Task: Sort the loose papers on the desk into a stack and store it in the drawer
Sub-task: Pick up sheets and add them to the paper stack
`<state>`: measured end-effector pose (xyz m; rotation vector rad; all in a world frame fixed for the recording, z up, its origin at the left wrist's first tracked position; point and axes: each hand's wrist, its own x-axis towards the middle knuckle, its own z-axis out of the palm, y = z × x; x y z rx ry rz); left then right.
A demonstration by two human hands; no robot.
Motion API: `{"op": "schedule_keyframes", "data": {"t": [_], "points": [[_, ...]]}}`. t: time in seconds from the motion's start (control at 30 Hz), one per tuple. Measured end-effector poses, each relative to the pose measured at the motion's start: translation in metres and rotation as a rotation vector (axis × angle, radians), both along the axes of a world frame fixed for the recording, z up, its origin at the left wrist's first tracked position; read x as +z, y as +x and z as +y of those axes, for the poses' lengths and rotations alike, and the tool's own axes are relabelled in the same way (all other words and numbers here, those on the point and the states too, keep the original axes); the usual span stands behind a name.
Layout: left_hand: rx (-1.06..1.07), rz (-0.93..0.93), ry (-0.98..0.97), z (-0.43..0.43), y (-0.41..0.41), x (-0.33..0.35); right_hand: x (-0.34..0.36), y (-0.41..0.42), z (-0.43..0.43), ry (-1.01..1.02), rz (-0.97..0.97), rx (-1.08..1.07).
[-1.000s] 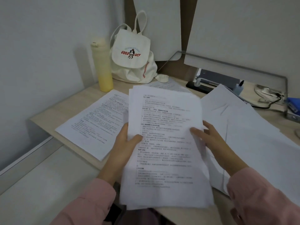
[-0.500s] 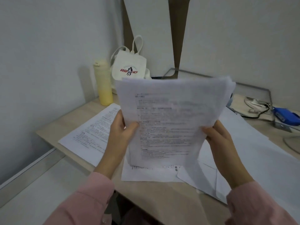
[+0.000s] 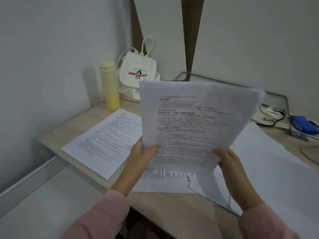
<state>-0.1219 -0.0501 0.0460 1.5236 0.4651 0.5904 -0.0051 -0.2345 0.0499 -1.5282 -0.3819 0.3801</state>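
Papers in a sheaf are held up off the desk, nearly upright, printed face toward the camera, text blurred. Only one view, the head camera.

Left hand grips the sheaf's lower left edge: thumb on the front face, fingers hidden behind. Right hand holds the lower right corner, fingers curled round the edge, closed on the paper. Both sleeves pink. The sheaf's top edges are not flush; a few sheets stick out at the upper right.

On the desk, loose sheets lie flat:
- printed sheet near the left edge, angled, one corner reaching the front-left edge.
- sheet with a table directly below the held sheaf, close to the front edge, partly covered by blank sheets on its right.
- blank white sheets spread overlapping across the right side, running out of view at the right.

Back left corner: yellow bottle upright, just beside a white cloth bag with red lettering, leaning against the wall. Back right: a clear stand, white cables under it, a blue object at the right edge.

No drawer can be made out in this view.
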Motion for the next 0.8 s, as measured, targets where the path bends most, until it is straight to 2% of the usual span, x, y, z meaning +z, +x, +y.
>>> {"op": "schedule_keyframes", "data": {"t": [0.2,0.33,0.4,0.5,0.63,0.8], "points": [[-0.032,0.030,0.037,0.019,0.001,0.001,0.005,0.005,0.002,-0.097,-0.039,-0.049],[-0.047,0.137,-0.016,0.046,-0.011,-0.003,0.000,0.005,0.009,-0.262,0.039,0.065],[-0.048,0.206,-0.090,0.061,-0.023,-0.006,-0.004,-0.001,0.019,-0.282,0.082,0.091],[0.012,0.281,-0.154,0.082,-0.042,-0.010,-0.013,-0.010,0.043,-0.231,0.179,0.080],[0.130,0.291,-0.194,0.110,-0.074,-0.019,-0.025,-0.024,0.089,-0.122,0.290,0.056],[0.278,0.170,-0.339,0.141,-0.105,-0.029,-0.035,-0.044,0.150,-0.008,0.381,0.057]]}}
